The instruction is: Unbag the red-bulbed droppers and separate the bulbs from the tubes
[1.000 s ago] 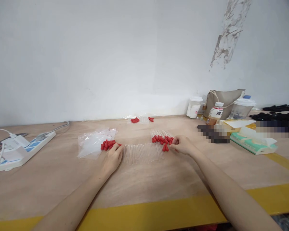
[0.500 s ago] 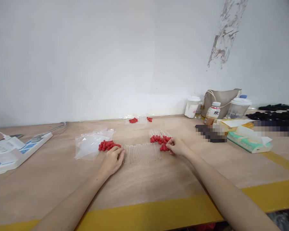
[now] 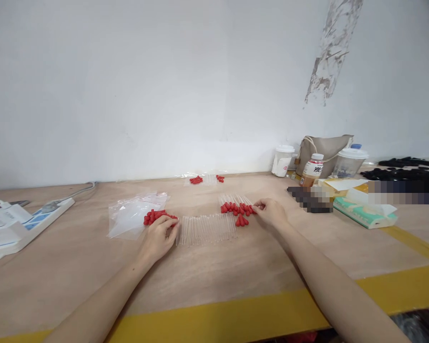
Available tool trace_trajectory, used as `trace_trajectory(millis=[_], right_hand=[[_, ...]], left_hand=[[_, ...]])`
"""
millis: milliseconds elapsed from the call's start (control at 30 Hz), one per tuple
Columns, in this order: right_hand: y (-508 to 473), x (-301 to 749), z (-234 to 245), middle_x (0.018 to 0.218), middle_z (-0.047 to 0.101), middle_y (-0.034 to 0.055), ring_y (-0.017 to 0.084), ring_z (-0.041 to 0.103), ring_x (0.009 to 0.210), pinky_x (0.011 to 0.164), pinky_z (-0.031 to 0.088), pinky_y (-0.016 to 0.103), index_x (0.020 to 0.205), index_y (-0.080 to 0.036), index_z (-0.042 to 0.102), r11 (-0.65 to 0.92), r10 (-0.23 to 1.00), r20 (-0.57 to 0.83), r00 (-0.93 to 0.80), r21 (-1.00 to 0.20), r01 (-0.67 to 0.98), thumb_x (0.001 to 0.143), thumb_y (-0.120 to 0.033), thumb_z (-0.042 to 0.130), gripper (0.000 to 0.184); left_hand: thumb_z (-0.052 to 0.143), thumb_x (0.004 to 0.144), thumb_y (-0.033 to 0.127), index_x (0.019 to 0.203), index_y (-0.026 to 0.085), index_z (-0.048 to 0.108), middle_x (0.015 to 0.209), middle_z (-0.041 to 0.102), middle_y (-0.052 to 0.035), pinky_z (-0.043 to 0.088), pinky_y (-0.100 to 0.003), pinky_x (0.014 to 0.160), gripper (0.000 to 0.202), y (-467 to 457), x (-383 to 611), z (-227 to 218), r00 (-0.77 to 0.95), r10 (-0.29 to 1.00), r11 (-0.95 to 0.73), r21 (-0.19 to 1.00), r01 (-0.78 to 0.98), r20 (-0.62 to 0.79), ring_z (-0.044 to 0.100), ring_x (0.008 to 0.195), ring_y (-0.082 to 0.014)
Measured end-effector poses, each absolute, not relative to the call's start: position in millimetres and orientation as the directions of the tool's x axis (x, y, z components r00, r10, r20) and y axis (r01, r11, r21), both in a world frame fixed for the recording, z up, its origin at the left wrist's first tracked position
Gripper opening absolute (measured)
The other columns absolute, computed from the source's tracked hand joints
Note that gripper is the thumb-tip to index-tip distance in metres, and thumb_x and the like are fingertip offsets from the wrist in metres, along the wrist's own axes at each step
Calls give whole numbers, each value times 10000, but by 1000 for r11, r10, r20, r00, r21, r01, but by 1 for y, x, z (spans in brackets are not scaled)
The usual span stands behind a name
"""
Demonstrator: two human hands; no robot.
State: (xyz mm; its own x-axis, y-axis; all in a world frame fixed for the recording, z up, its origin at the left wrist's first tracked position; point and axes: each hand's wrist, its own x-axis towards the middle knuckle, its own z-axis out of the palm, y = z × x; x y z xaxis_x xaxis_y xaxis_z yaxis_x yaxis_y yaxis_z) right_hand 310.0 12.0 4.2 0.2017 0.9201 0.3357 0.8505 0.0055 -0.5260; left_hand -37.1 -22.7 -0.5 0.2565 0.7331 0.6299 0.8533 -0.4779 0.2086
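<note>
A row of clear thin glass tubes (image 3: 207, 229) lies side by side on the table between my hands. My left hand (image 3: 159, 238) rests at the row's left end, thumb and fingers closed together; what they hold, if anything, is hidden. Partly behind its fingers is a pile of red rubber bulbs (image 3: 153, 216). My right hand (image 3: 272, 213) pinches a red bulb at the right end of a row of droppers (image 3: 232, 208), whose glass stems point away from me. Several loose red bulbs (image 3: 241, 221) lie just below that row.
Clear plastic bags (image 3: 132, 216) lie to the left, beyond them a power strip (image 3: 43, 221). Packed red bulbs (image 3: 196, 180) are by the wall. At right stand a paper cup (image 3: 283, 162), a bottle (image 3: 312, 170), a bag (image 3: 325, 148) and a tissue pack (image 3: 364, 213).
My right hand has moved from beside the loose red bulbs up to the right end of the dropper row. My left hand stays by the tubes' left end. The view has shifted slightly.
</note>
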Motion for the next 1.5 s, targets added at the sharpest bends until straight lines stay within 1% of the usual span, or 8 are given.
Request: trace_trajectory(millis=[267, 467, 700, 833, 933, 1033, 1200, 1500], right_hand=[[19, 299, -3, 759, 622, 50, 157, 552, 700, 557, 321, 232, 765, -244, 693, 51, 903, 403, 149, -444, 894, 727, -522, 484, 350], [24, 291, -4, 688, 625, 66, 162, 547, 673, 549, 311, 239, 631, -205, 675, 80, 898, 426, 107, -398, 914, 753, -430, 490, 316], [13, 284, 1, 710, 593, 24, 131, 529, 681, 589, 349, 224, 680, -210, 658, 155, 850, 497, 175, -554, 818, 752, -402, 484, 269], [-2, 262, 0, 744, 580, 17, 129, 524, 716, 642, 379, 238, 765, -210, 659, 374, 842, 540, 2, -585, 720, 751, -364, 517, 210], [-14, 241, -5, 735, 573, 17, 138, 515, 740, 689, 390, 268, 773, -205, 649, 578, 761, 622, -182, -524, 625, 753, -297, 550, 136], [-26, 225, -9, 711, 561, 11, 143, 498, 743, 690, 392, 277, 761, -217, 638, 671, 701, 652, -288, -468, 575, 752, -272, 576, 84], [-36, 215, -12, 847, 577, 34, 160, 486, 815, 697, 386, 285, 855, -227, 621, 696, 630, 710, -314, -337, 634, 756, -297, 572, 131], [-35, 209, -20, 626, 578, 15, 145, 438, 718, 713, 242, 337, 786, -244, 656, 708, 466, 771, -435, -30, 705, 814, -274, 506, 156]], left_hand=[[451, 803, 269, 796, 178, 642, 837, 582, -48, 454, -304, 747, 211, -23, -36, -1, 310, 708, -498, 137, 856, 634, 542, 815, -171], [457, 797, 250, 804, 182, 643, 862, 570, -59, 446, -330, 764, 198, -23, -32, -4, 321, 660, -515, 99, 851, 679, 521, 840, -185], [462, 795, 249, 933, 183, 614, 912, 553, -75, 417, -365, 807, 216, -23, -25, -7, 359, 626, -542, 56, 838, 693, 480, 906, -212], [417, 817, 201, 1106, 201, 538, 1045, 542, -94, 380, -386, 830, 313, -24, -10, -3, 403, 590, -530, -40, 847, 700, 461, 985, -228], [397, 830, 155, 1192, 229, 472, 1175, 508, -99, 300, -445, 885, 377, -26, 2, 1, 473, 533, -512, -177, 841, 701, 425, 1080, -250], [416, 847, 184, 1112, 257, 532, 1064, 592, -76, 225, -476, 913, 299, -31, 10, 1, 550, 503, -532, -263, 805, 667, 484, 1020, -229], [427, 856, 216, 826, 218, 620, 711, 627, -24, 252, -428, 868, 196, -34, 12, -7, 559, 480, -565, -249, 787, 676, 542, 773, -161], [428, 842, 165, 829, 224, 611, 687, 622, 2, 227, -419, 840, 192, -38, 10, -8, 605, 448, -635, -243, 734, 658, 525, 785, -158]])
